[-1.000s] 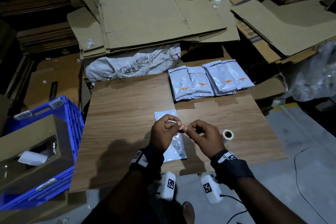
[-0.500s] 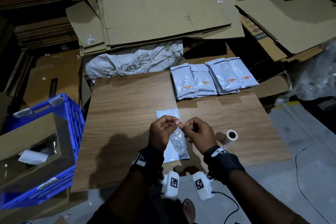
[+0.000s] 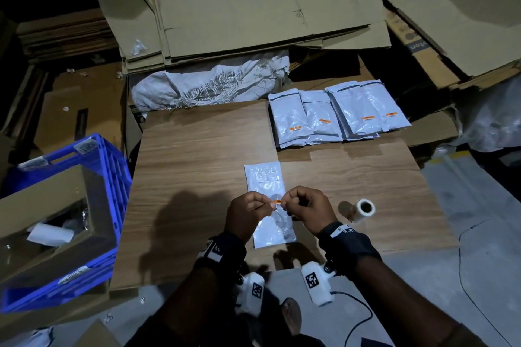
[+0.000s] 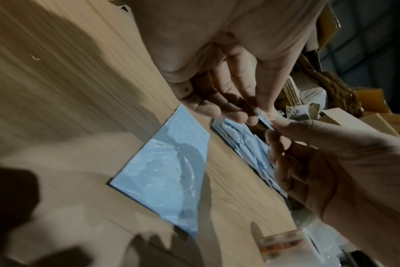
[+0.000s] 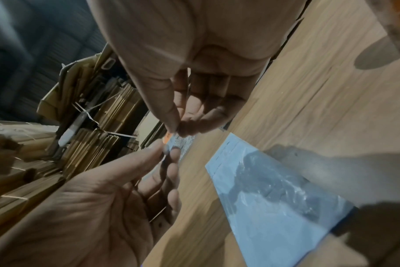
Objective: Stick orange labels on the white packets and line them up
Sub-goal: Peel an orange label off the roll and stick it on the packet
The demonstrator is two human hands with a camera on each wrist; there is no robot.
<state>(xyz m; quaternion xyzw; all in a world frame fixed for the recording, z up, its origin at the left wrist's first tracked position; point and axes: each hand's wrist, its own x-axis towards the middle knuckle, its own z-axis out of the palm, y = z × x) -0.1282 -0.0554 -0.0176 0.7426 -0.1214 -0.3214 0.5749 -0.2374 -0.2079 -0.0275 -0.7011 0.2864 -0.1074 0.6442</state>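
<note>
A small orange label [image 3: 276, 201] is stretched between my two hands above the wooden board [image 3: 197, 166]. My left hand [image 3: 269, 204] pinches its left end and my right hand [image 3: 287, 204] pinches its right end. Both wrist views show this pinch, the label [image 4: 268, 115] in one and the label [image 5: 171, 140] in the other. Directly below lies an unlabelled white packet [image 3: 265, 180], flat on the board and partly hidden by my hands. Several white packets with orange labels [image 3: 338, 118] lie overlapping in a row at the board's far right.
A white label roll [image 3: 365, 208] lies on the board just right of my right hand. A blue crate [image 3: 112, 177] holding a cardboard box stands at the left. A crumpled white sack [image 3: 208, 84] and flattened cardboard [image 3: 239, 3] lie behind the board.
Both hands have stayed together over the unlabelled packet. The orange label now shows more fully between the fingertips of the two hands.
</note>
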